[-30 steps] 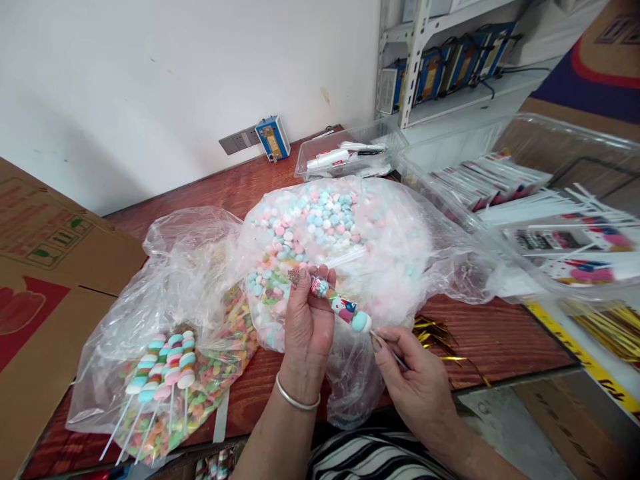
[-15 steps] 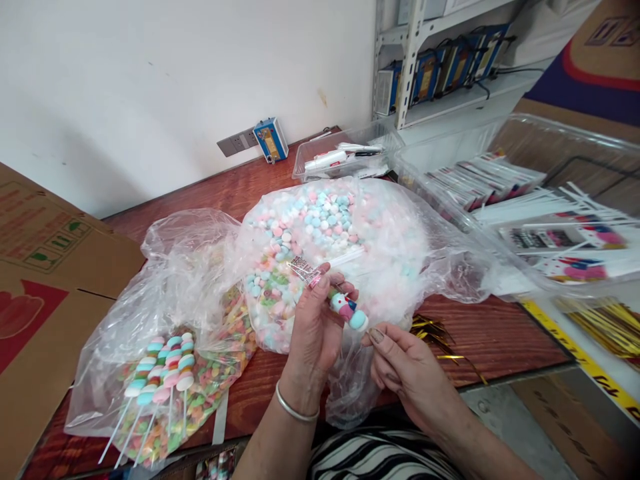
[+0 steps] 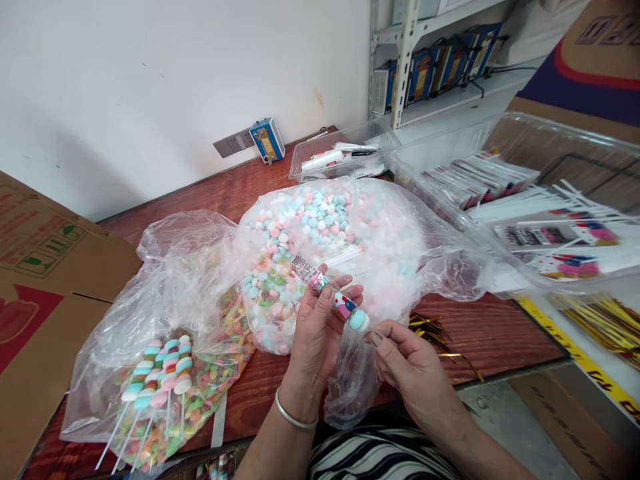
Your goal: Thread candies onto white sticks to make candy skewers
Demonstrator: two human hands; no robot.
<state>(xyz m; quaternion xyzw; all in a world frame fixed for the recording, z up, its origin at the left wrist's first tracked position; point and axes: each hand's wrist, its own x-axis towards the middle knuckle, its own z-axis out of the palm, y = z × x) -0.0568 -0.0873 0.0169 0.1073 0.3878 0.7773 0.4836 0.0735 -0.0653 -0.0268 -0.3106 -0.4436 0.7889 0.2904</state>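
Note:
My left hand (image 3: 311,337) is closed around a marshmallow skewer (image 3: 358,320) inside a printed clear wrapper (image 3: 306,270). The wrapper's upper end sticks out past my thumb, and blue and white marshmallows show at the lower end. My right hand (image 3: 407,363) pinches at that lower end, just beyond the white marshmallow; the stick there is mostly hidden by my fingers. Behind both hands is a big clear bag of pastel marshmallows (image 3: 320,217). Several finished marshmallow skewers (image 3: 170,367) lie at the left on a bag of gummy candies (image 3: 200,393).
At the right, a clear plastic tray (image 3: 450,223) holds printed wrappers and white sticks. Gold twist ties (image 3: 430,328) lie on the wooden table (image 3: 480,333). A smaller clear tray (image 3: 300,170) stands at the back. Cardboard boxes (image 3: 50,267) flank the table.
My left fingers have shifted slightly on the skewer, and the wrapper's printed upper end now shows flatter and more fully. My right hand keeps its pinch at the lower end.

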